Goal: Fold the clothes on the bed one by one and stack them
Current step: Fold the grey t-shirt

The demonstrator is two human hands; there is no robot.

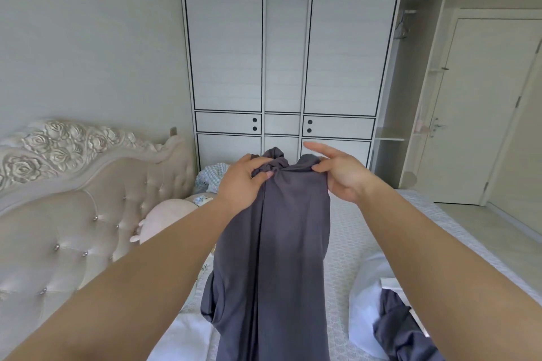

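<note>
Closest to the camera, two bare forearms reach forward from the bottom corners. Between them hangs a dark grey garment (272,258), held up in the air over the bed (349,228), its lower part draping down out of the bottom of the frame. Down at the right there's a second dark grey piece (401,328) crumpled on the bed, lying on some white fabric (366,296) with something flat and white poking out next to it, can't tell what.

Further up, the left hand (242,182) has its fingers curled round a bunched-up bit of the garment's top edge, thumb pressed into the cloth. The right hand (337,171) pinches the other top corner with thumb and a finger or two, while the rest of its fingers stick out straight toward the left.

Off to the left is a tufted headboard (73,184) with carved roses on top. A pale pink plush toy (164,220) lies by it, and a checked blue cloth (212,174) sits past that near the bed's far end.

At the back stands a white wardrobe (290,67) with black-trimmed panels, and a closed door (484,108) on the right.
</note>
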